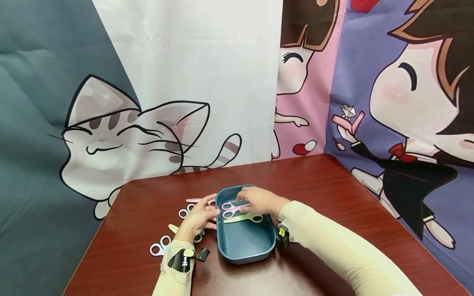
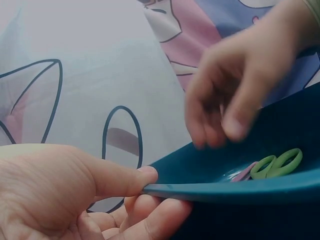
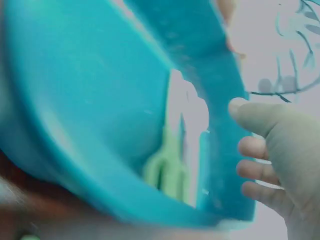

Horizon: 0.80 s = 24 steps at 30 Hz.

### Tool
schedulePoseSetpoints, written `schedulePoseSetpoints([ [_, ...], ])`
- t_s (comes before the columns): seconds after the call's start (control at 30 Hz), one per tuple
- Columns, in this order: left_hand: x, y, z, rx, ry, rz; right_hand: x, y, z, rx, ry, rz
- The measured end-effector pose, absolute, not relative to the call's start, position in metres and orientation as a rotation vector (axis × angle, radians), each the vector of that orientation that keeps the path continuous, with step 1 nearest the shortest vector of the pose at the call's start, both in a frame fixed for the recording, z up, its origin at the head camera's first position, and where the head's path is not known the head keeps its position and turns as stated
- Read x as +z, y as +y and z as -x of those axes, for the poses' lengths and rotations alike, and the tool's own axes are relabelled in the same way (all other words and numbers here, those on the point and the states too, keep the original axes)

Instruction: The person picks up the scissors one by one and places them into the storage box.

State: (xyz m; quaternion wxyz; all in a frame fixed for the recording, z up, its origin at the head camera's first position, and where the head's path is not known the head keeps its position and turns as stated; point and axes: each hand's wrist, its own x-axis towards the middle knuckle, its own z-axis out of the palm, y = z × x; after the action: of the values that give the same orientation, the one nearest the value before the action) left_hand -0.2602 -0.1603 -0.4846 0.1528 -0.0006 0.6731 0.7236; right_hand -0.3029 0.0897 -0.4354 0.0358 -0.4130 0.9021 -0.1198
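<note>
A dark blue plastic bin (image 1: 246, 242) stands in front of me, its near half bare inside. My left hand (image 1: 200, 218) pinches its left rim; in the left wrist view the thumb lies over the rim (image 2: 225, 191) with fingers beneath. Inside, toward the far left, lie pink-handled scissors (image 1: 228, 209) and green scissors (image 1: 244, 218), close side by side. My right hand (image 1: 257, 200) hovers above them, fingers loosely bent. The right wrist view shows that hand (image 3: 295, 150) holding nothing, its thumb and fingers apart, beside the green scissors (image 3: 167, 167), which look blurred.
On the brown table (image 1: 314, 185), left of the bin, several more scissors lie about: a blue-handled pair (image 1: 161, 246), a yellow pair (image 1: 173, 228), a light blue pair (image 1: 184, 213) and a pink one (image 1: 193, 200). A cartoon-printed cloth (image 1: 222, 61) hangs behind the table.
</note>
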Motion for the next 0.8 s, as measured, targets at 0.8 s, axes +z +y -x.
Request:
schedulePoseSetpoints([
  [0.8, -0.485, -0.161, 0.26, 2.065, 1.926, -0.007, -0.43, 0.202, 0.307, -0.488, 2.873, 0.942],
])
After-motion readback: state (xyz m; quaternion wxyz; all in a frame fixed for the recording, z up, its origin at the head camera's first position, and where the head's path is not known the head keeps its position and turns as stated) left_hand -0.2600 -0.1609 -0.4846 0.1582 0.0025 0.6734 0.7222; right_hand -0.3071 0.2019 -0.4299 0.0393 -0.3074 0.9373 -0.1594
